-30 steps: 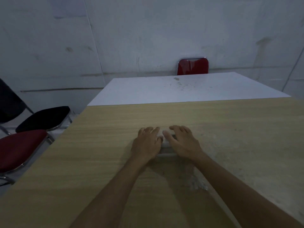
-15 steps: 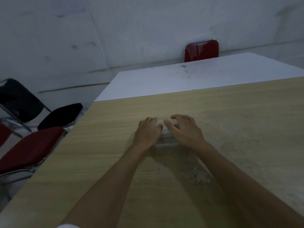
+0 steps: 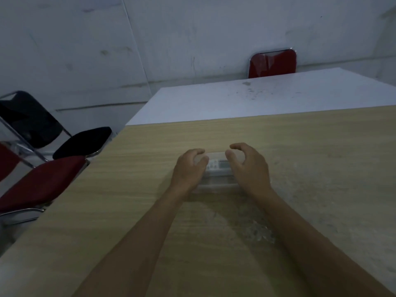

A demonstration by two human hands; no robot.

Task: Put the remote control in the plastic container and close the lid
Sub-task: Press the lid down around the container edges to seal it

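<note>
Spanning most of the view is a wooden table (image 3: 300, 159) with a white table (image 3: 246, 99) butted against its far edge, 1 red chair (image 3: 272, 63) behind that and 2 more chairs off the left side. Near the middle of the wood sits the clear plastic container (image 3: 216, 179), lid on top by the look of it, with the remote control (image 3: 217, 163) visible through the plastic, so it is inside. Left hand (image 3: 188, 170) is curled over the container's left end, touching it, a loose hold rather than a clamp. Right hand (image 3: 249, 168) is half-open at the right end, fingers lifted and curved; contact unclear, grasping nothing. Judgement: closing step nearly finished. Risk: dim frame hides the lid edges, so 1 corner may sit unlatched; uneven 1-sided pressing could slide the light box or pop the lid back up.
</note>
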